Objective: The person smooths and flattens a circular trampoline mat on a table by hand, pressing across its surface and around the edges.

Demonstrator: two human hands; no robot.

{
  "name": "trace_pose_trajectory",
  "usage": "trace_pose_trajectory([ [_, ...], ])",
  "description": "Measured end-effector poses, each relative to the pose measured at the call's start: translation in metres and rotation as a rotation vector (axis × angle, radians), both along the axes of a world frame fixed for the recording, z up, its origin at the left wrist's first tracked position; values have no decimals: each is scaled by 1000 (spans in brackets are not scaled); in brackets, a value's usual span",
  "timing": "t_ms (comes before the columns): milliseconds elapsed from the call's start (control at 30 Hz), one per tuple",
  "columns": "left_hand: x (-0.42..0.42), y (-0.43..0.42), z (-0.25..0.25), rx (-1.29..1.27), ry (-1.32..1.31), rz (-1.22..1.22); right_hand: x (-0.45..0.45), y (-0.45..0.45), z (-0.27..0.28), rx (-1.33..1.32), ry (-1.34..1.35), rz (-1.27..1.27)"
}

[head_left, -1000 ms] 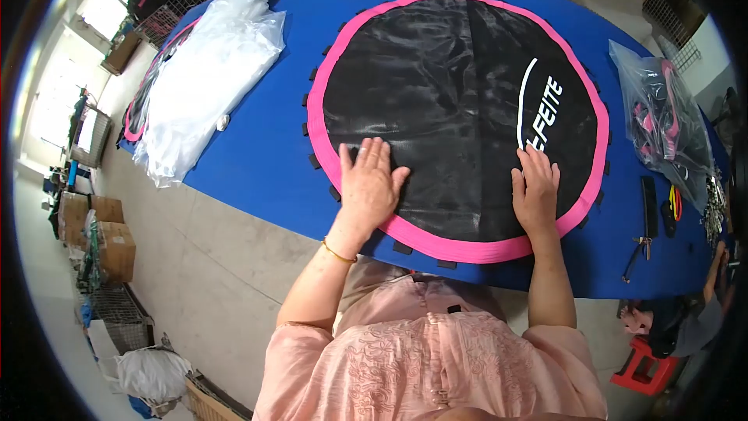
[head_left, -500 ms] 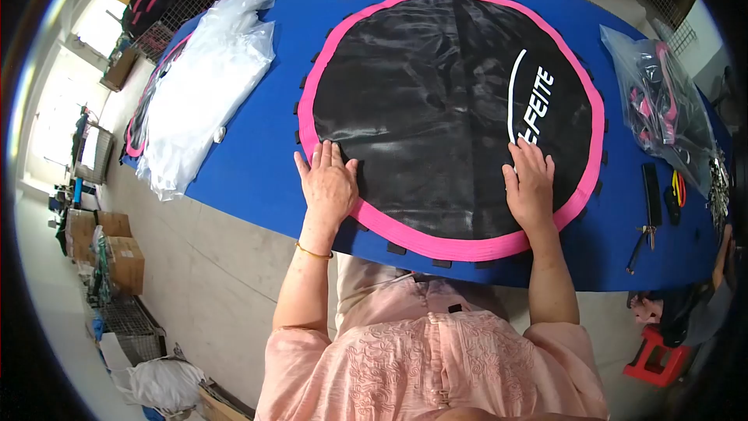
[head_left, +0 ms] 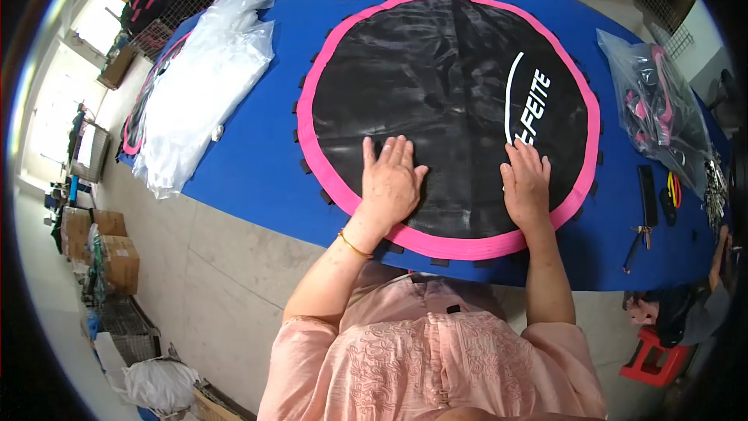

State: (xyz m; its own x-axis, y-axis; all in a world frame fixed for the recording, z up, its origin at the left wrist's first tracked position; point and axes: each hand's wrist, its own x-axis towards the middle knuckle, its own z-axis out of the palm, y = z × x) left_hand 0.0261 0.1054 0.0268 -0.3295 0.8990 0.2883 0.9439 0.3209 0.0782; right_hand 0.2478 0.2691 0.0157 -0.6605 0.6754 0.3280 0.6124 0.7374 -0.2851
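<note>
A round black mat with a pink border and small black tabs around its edge lies spread on the blue table. White lettering and a curved white line mark its right side. My left hand rests flat on the lower left of the black fabric, fingers spread, holding nothing. On the lower right, just below the lettering, my right hand lies with its fingers stretched out on the mat, also holding nothing.
Clear plastic bags lie at the table's left over another pink-edged piece. On the right are a plastic bag with black and pink contents, a black strip, a tool with dark handles and metal pieces. A red stool stands below.
My left hand has slid right from the mat's left pink border onto the black fabric. My right hand has stayed nearly in place.
</note>
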Motion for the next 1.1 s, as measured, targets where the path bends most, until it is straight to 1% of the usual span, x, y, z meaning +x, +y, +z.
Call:
trace_pose_trajectory([
  [67,-11,-10,0,-31,72,56,1,0,-1,-7,15,-1],
  [200,-37,-36,2,-92,100,181,0,-1,1,-33,1,1],
  [367,-42,-40,0,-108,99,197,-1,-1,2,-34,10,10],
  [533,-10,-4,2,-69,78,2,-1,-1,4,-26,2,17],
  [667,19,24,3,-59,48,-96,0,1,-2,-20,-15,9],
  [833,17,28,3,-44,20,-119,0,1,-3,-23,15,19],
  [1100,-64,-8,-1,-161,122,193,0,0,-2,-29,14,21],
])
